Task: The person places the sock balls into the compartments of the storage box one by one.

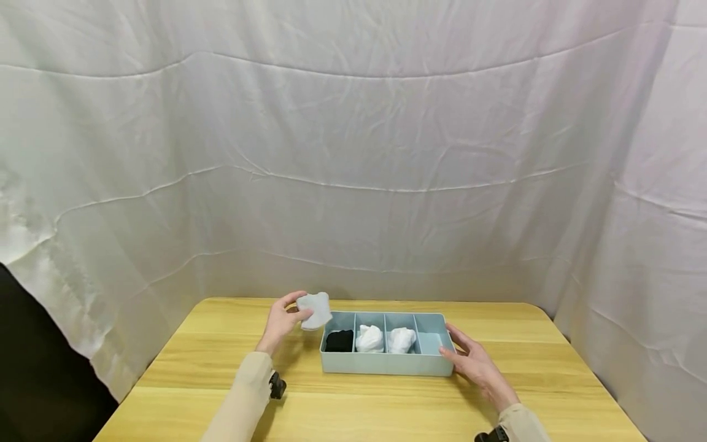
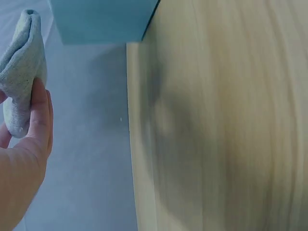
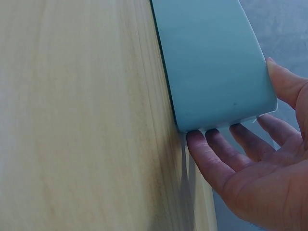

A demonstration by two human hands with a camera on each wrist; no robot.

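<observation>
A light blue divided box point(image 1: 386, 363) stands on the wooden table point(image 1: 353, 405). Its compartments hold a black sock bundle point(image 1: 339, 341), two white bundles point(image 1: 369, 338) point(image 1: 401, 339), and the right one looks empty. My left hand point(image 1: 283, 320) holds a folded pale grey sock point(image 1: 315, 310) in the air just left of the box's far left corner; the left wrist view shows the sock point(image 2: 21, 72) pinched by thumb and fingers. My right hand point(image 1: 472, 362) lies with straight fingers against the box's right end point(image 3: 216, 62), thumb on its rim.
White cloth hangs behind and beside the table. Bare tabletop lies in front of the box and to both sides. The table's edges point(image 2: 132, 144) are close to the box's ends in the wrist views.
</observation>
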